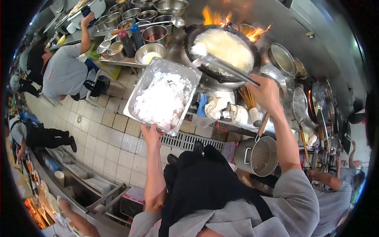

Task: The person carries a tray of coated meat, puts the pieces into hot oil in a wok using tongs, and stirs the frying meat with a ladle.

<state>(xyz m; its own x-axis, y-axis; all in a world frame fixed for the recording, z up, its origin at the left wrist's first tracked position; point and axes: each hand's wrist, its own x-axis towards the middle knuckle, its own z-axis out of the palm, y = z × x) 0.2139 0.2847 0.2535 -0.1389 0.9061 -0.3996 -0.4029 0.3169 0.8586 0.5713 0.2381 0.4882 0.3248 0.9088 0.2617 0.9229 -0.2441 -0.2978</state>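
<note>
My left hand (pixel 152 135) is closed on the near edge of a rectangular metal pan (pixel 161 64). In it lie pieces thickly coated with white flour (pixel 160 100); what is under the coating is hard to make out. A pair of metal tongs (pixel 233 71) is gripped in my right hand (pixel 265 94), their tips reaching over the left edge of a large black wok (pixel 257 59). By the tips is a white floury piece (pixel 198 49), partly blurred; whether they pinch it, I cannot tell. Pale foaming oil (pixel 225 45) fills the wok.
Flames (pixel 215 16) rise behind the wok. Left of it stand metal bowls (pixel 151 52), squeeze bottles (pixel 137 36) and a ladle (pixel 178 22). A bamboo brush (pixel 248 98), strainer (pixel 299 103) and stockpot (pixel 263 156) are on the right. Other people (pixel 65 73) work nearby.
</note>
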